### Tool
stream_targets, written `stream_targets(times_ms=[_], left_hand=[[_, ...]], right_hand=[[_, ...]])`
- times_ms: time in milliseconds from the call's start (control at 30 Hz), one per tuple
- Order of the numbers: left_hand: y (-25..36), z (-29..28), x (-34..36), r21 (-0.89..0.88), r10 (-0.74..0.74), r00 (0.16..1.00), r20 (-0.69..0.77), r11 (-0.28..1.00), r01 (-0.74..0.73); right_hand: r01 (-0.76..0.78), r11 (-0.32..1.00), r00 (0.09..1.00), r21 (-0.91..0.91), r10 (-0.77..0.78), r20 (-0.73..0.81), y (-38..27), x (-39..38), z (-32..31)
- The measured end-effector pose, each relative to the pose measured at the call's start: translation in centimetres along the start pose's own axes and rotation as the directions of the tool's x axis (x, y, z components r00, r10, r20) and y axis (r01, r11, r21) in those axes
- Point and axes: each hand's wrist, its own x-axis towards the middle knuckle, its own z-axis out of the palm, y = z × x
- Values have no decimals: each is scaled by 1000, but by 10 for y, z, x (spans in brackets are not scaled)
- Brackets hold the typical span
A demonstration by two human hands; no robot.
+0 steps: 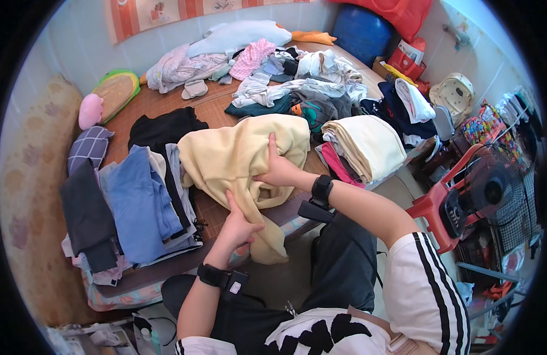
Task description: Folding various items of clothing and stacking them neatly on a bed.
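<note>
Pale yellow and soft, rumpled in loose folds: a blanket [238,157] spread mid-bed between a stack of folded clothes [131,204] on the left and a cream pile [368,145] on the right, one end drooping over the edge. Left hand [238,225] closed on that lower fold, thumb up. Right hand [279,168] pressed into the middle, fingers curled around bunched cloth.
</note>
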Motion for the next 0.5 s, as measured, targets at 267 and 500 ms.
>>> stream_targets(times_ms=[267,500], left_hand=[[-6,0,5,-309,255,966,-46,916,-256],[4,8,2,-656,164,986,-44,739,-152]], right_hand=[[22,811,1000,584,-29,2,0,-83,23],[-15,996,965,82,-7,261,-37,-104,-18]])
